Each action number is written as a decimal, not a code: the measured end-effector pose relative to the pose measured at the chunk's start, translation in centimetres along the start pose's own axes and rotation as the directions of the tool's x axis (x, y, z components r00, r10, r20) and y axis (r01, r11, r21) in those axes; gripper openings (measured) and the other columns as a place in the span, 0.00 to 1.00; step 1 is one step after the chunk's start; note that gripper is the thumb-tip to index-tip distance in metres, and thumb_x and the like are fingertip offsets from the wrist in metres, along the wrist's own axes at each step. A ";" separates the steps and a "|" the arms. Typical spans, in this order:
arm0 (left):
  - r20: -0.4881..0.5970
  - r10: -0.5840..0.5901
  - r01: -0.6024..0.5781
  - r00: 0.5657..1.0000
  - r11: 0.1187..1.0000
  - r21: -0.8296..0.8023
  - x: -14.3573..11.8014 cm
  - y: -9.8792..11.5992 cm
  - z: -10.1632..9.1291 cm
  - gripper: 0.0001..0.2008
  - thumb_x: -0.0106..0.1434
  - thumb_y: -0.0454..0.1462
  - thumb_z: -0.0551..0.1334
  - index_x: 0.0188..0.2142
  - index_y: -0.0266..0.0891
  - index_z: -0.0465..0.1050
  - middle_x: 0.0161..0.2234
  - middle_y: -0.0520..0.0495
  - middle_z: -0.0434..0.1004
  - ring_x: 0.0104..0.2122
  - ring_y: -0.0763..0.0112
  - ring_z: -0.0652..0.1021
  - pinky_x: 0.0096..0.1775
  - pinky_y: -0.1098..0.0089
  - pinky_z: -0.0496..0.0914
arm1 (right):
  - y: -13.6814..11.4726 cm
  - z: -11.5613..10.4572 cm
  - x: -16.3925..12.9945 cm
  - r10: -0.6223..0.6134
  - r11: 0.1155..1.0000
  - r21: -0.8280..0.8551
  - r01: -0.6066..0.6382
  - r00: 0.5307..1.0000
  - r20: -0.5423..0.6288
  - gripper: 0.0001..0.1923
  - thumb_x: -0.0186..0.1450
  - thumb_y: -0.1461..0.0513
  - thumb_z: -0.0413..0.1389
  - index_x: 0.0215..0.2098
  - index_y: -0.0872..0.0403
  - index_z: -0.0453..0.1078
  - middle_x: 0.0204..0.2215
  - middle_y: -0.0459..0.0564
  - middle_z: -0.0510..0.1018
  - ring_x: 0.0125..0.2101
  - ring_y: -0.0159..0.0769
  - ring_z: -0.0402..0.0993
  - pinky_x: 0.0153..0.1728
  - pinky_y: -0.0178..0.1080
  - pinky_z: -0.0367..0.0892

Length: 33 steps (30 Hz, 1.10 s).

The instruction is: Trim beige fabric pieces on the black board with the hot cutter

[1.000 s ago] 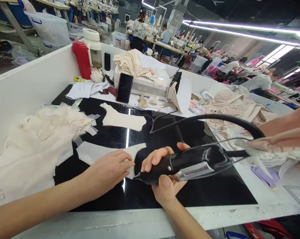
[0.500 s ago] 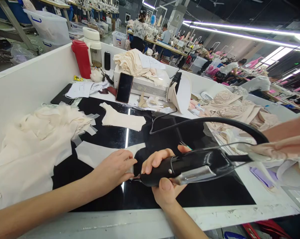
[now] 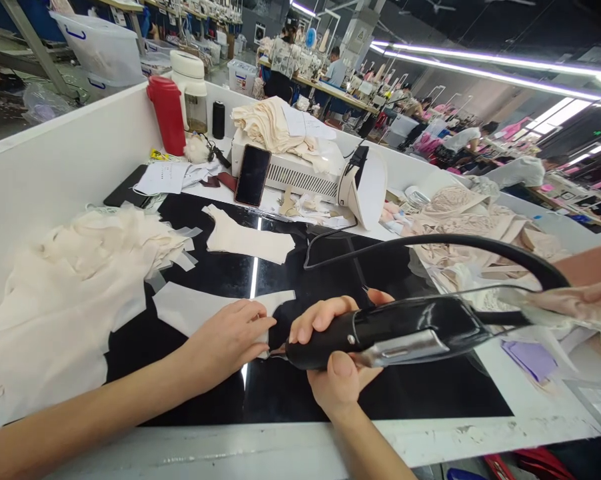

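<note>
My right hand [image 3: 335,353] is wrapped around a black corded handheld power tool [image 3: 400,331] with a silver lever along its side. From its front end a thin metal tip [image 3: 279,351] points left, close to the fingers of my left hand [image 3: 238,337]. That hand is closed on a small whitish piece [image 3: 264,341], mostly hidden by the fingers, so its kind is unclear. Under and beyond the left hand, a white fabric piece [image 3: 190,308] lies flat on the glossy black work surface [image 3: 205,400].
Cream fabric pieces [image 3: 65,287] are heaped at left; a cut cream stack [image 3: 250,237] lies ahead. Behind it stand a phone [image 3: 252,175], a vented white box [image 3: 300,181] and a red cup [image 3: 166,117]. Beige garments [image 3: 480,213] pile at right. The tool's black cable [image 3: 460,240] arches overhead.
The tool and my right hand have shifted slightly right, and a little more of the metal tip shows. My left hand stays almost in place. The whole view has shifted slightly.
</note>
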<state>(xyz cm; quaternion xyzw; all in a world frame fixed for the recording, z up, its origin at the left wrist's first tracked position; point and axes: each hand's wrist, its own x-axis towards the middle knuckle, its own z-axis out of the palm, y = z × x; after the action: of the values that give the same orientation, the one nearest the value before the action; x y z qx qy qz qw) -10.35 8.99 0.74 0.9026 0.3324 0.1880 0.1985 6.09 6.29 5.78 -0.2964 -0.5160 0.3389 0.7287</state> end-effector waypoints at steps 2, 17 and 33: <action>0.002 -0.004 0.004 1.000 1.000 -0.001 -0.1 -0.1 0.1 0.11 0.69 0.34 0.66 0.51 0.43 0.73 0.47 0.46 0.75 0.46 0.60 0.77 0.49 0.60 0.73 | 0.1 0.0 0.0 -0.001 1.000 -0.001 0.001 1.000 -0.002 0.29 0.66 0.50 0.66 0.60 0.38 0.59 0.32 0.40 0.69 0.22 0.32 0.69 0.22 0.39 0.71; 0.028 0.308 -0.299 0.951 0.895 0.331 -1.0 0.6 1.4 0.05 0.72 0.33 0.63 0.37 0.38 0.72 0.34 0.49 0.76 0.36 0.62 0.77 0.39 0.62 0.74 | -0.4 -0.7 -0.3 0.006 1.000 0.000 -0.006 1.000 -0.011 0.29 0.66 0.51 0.66 0.60 0.39 0.60 0.31 0.40 0.70 0.23 0.32 0.71 0.22 0.39 0.72; -0.079 0.283 -0.271 0.956 0.953 0.135 -1.1 0.6 0.5 0.12 0.75 0.28 0.55 0.36 0.35 0.75 0.34 0.47 0.78 0.36 0.64 0.79 0.42 0.63 0.76 | -0.1 -0.2 -0.5 -0.040 0.993 0.114 0.039 0.999 0.000 0.30 0.66 0.54 0.67 0.61 0.42 0.60 0.33 0.41 0.73 0.23 0.30 0.72 0.23 0.36 0.73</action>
<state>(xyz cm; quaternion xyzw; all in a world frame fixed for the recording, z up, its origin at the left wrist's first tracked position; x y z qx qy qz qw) -10.59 7.73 0.35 0.9406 0.2227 0.2368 0.0978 6.23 5.82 5.57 -0.2438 -0.5025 0.3536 0.7504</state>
